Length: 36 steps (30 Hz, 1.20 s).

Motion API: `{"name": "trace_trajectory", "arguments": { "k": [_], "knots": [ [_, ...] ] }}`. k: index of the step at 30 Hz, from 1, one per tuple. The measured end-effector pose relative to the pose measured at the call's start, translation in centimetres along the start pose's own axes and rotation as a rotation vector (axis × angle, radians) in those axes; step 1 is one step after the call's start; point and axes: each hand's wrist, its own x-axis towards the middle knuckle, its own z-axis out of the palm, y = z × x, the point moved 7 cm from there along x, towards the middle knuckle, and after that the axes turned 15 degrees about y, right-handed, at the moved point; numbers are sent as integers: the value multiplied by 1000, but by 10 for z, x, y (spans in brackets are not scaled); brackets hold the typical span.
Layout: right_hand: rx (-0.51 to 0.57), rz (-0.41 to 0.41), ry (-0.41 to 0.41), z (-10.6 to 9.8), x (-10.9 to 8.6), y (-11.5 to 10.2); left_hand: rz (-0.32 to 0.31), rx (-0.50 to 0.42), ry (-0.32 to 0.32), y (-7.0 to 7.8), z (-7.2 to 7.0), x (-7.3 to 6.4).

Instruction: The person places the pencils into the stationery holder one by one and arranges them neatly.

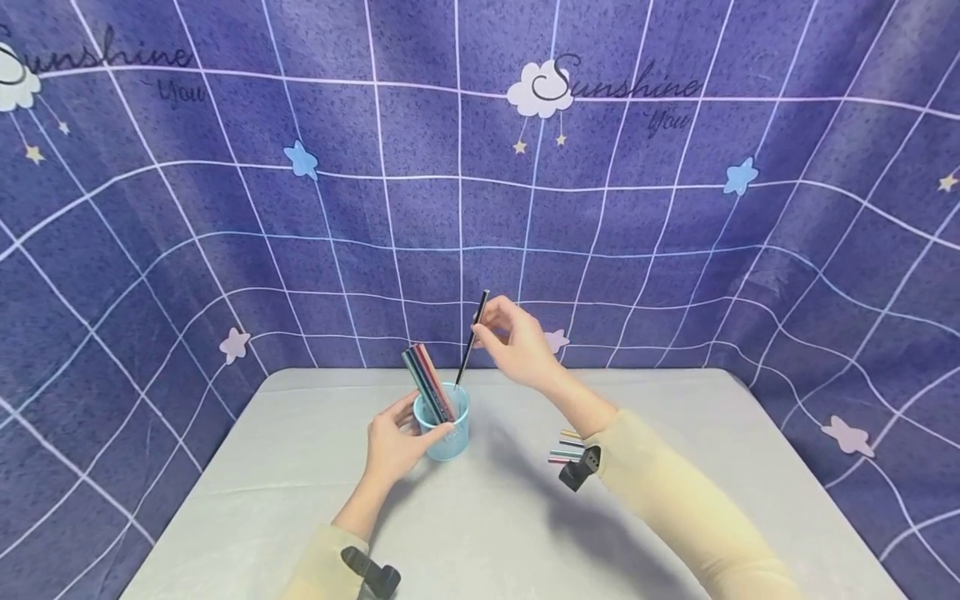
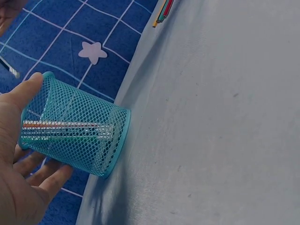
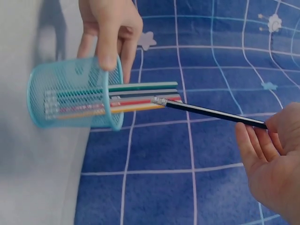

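A light blue mesh pencil cup (image 1: pixel 455 442) stands on the table, and my left hand (image 1: pixel 392 446) grips it near the rim, thumb on one side and fingers on the other. Several coloured pencils (image 1: pixel 427 379) lean inside it, eraser ends down, as the right wrist view shows. My right hand (image 1: pixel 519 346) pinches a black pencil (image 3: pixel 211 113) close to its upper end. That pencil slants, its eraser end pointing down at the cup's mouth. In the head view its lower tip overlaps the rim; the right wrist view cannot tell how deep it is.
Several loose pencils (image 1: pixel 564 454) lie on the pale tabletop (image 1: pixel 480 533) to the right of the cup, partly hidden by the right forearm. A blue gridded curtain (image 1: pixel 420 208) hangs behind the table and along its sides.
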Motion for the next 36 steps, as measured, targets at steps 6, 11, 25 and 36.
{"name": "trace_trajectory", "arguments": {
  "k": [6,11,25,36],
  "knots": [
    [-51,-12,-45,24,-7,5,-6,-12,-15,1,0,0],
    [-153,-36,-86,41,-13,19,-6,-19,-10,1,1,-1],
    [-264,-26,-200,77,-26,48,0,-19,-1,3,-1,1],
    [-352,-103,-236,92,-32,54,4,-35,-12,4,0,0]
  ]
}}
